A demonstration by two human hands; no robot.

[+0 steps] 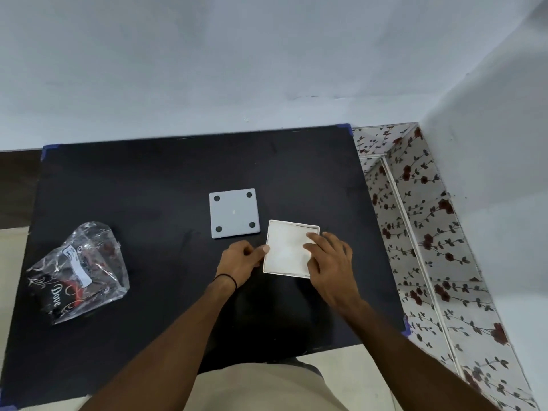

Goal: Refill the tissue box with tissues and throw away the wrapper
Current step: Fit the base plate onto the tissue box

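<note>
Box [275, 269] on tabletop [148, 188], tissues [286, 247] inside. Right hand [332, 259]: fingers [317, 240] spread flat on tissues. Left hand [240, 259]: fingers pinching box's left rim. Lid [234, 213] just beyond fingers; wrapper [80, 271] well left.

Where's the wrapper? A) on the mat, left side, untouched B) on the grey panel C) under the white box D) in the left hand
A: the clear wrapper lies at the left of the black mat, apart from the left hand and right hand, both at the white box.
</note>
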